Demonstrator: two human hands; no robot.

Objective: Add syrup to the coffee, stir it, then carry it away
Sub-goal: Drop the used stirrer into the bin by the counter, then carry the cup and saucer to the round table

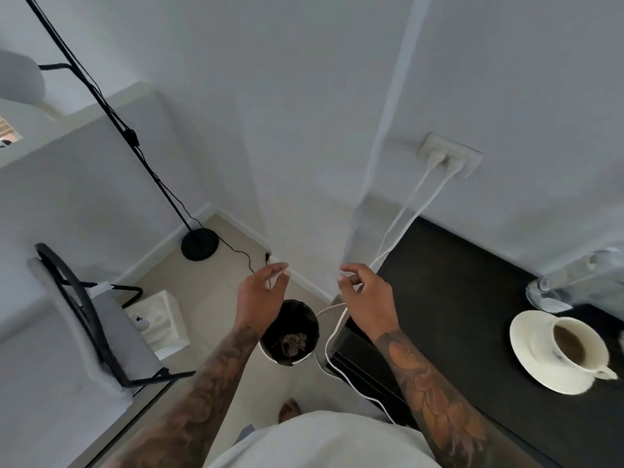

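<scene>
A white cup of brown coffee (574, 346) stands on a white saucer (531, 349) at the right end of a black counter (472, 315). Behind it is a clear glass vessel (570, 282), too blurred to read. My left hand (261, 295) hovers over the floor left of the counter, fingers loosely curled and holding nothing. My right hand (366, 297) hovers at the counter's left corner, fingers loosely curled, in front of white cables (334, 336); I see no grip on them. Both hands are well left of the cup.
The white cables run from a wall socket (449, 157) down past the counter corner. A round dark pot (290, 332) sits on the floor between my arms. A black floor lamp base (199, 244), a black-framed chair (84, 315) and a white box (163, 319) stand to the left.
</scene>
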